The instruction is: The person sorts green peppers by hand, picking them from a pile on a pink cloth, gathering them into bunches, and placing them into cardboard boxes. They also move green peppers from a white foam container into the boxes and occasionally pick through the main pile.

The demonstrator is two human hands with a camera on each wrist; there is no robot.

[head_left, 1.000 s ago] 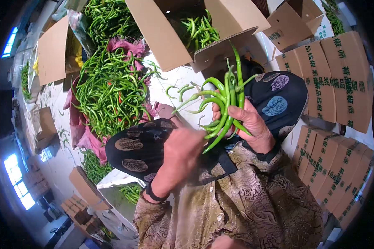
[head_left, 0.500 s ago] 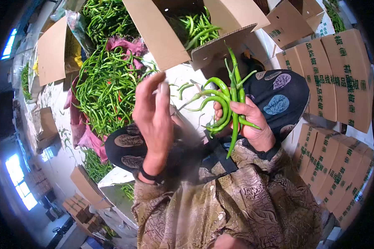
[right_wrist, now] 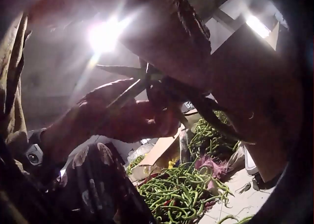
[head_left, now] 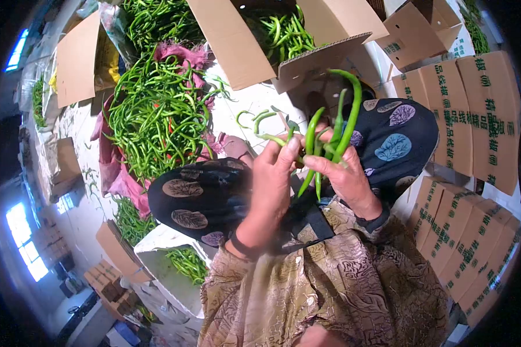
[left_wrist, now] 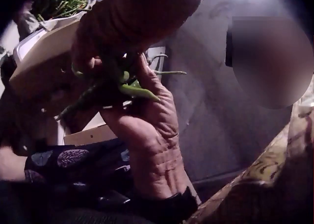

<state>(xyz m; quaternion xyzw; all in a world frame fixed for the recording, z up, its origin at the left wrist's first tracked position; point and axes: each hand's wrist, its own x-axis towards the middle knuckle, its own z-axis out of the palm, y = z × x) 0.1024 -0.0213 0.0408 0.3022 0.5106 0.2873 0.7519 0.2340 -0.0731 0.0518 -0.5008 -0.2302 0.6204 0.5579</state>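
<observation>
My right hand (head_left: 353, 179) grips a small bunch of long green chili peppers (head_left: 351, 110) above my lap, their ends poking out above and below the fingers. Beside it, my left hand (head_left: 269, 179) pinches curved green chilies between thumb and fingers at the left side of the bunch. In the left wrist view, a pale green chili (left_wrist: 140, 92) lies across the right palm (left_wrist: 152, 131). Dark against the light in the right wrist view, chilies (right_wrist: 130, 94) stick out between the two hands.
A large heap of green chilies (head_left: 156, 121) lies on pink cloth (head_left: 118, 182) to the left. An open carton (head_left: 237, 52) with chilies (head_left: 289, 37) stands ahead. Flattened printed cartons (head_left: 486, 115) are stacked at right. A white foam box (head_left: 162, 260) holds more chilies.
My left hand swung up and left toward the heap with fingers spread, then came back to the bunch. The chilies in my right hand have shifted, and that hand now sits closer to the left.
</observation>
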